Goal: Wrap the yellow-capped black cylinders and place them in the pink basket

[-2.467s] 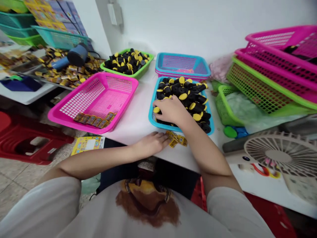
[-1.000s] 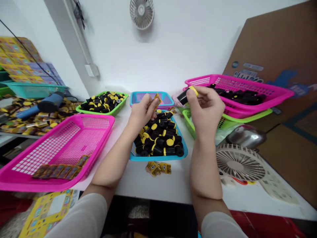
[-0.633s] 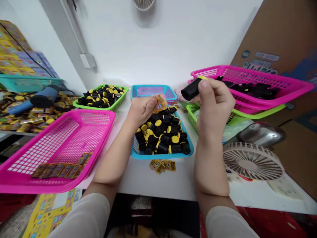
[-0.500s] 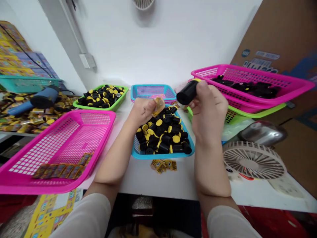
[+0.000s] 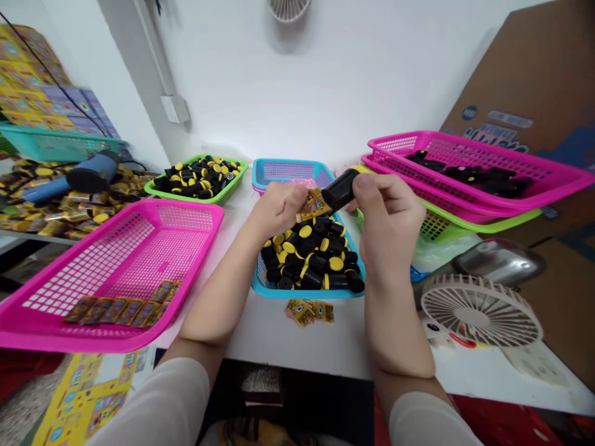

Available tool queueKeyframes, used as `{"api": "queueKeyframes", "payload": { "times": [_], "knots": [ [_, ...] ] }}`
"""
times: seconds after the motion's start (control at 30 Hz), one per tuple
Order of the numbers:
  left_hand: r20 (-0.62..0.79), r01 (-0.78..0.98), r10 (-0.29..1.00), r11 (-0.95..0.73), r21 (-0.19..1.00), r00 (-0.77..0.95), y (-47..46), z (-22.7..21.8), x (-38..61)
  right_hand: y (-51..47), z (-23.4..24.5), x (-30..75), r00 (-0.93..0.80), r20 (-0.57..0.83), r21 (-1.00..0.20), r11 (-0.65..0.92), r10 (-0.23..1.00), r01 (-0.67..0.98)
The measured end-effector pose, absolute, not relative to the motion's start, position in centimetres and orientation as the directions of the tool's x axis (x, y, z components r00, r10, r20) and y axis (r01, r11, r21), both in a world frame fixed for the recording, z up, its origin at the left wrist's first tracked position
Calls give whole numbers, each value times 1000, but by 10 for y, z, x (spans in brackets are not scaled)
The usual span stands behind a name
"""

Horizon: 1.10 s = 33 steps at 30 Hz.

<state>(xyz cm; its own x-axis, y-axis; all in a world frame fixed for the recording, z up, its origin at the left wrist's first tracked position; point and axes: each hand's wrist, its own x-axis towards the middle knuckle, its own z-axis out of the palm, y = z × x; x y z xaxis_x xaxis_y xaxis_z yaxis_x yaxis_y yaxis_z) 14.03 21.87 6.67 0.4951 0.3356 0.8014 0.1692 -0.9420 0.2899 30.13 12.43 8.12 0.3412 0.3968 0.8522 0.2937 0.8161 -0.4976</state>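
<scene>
My right hand (image 5: 388,217) is closed round a black cylinder with a yellow cap (image 5: 339,189), its black end pointing left. My left hand (image 5: 277,207) pinches a small yellow printed sleeve (image 5: 312,205) that meets the cylinder's end. Both hands hover above a blue basket (image 5: 307,291) heaped with black and yellow cylinders (image 5: 311,260). A few more yellow sleeves (image 5: 309,310) lie on the white table (image 5: 260,334) just in front of that basket.
A big pink basket (image 5: 116,272) at the left holds a row of wrapped pieces (image 5: 121,308). A green basket (image 5: 198,179) of cylinders and an empty blue basket (image 5: 290,173) stand behind. Stacked pink and green baskets (image 5: 469,173) are at the right, a small white fan (image 5: 481,310) near the edge.
My right hand lifted a cylinder out of the blue basket and my left picked a sleeve off the table. The two have since come together until sleeve and cylinder end meet.
</scene>
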Motion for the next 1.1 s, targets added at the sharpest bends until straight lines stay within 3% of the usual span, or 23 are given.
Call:
{"api": "queueKeyframes", "payload": {
  "times": [0.1,0.27,0.4,0.57,0.77,0.87,1.1],
  "knots": [
    [800,191,373,-928,321,470,213,70,137,125,80,305,332,862,-489,797,382,354],
    [759,237,323,-945,226,565,202,83,131,124,81,313,307,857,-512,750,414,419],
    [739,214,319,-948,237,594,195,92,131,125,81,314,299,864,-503,736,406,453],
    [751,-5,352,-904,427,558,188,97,135,127,77,313,265,902,-432,741,342,514],
    [606,-193,464,-669,718,646,192,99,127,120,77,318,45,962,-246,784,270,570],
    [566,-223,454,-610,761,688,195,98,124,117,79,321,-38,945,-242,776,323,582],
    [590,-218,452,-639,738,670,200,91,120,115,82,321,-121,908,-302,827,401,474]
  ]
}}
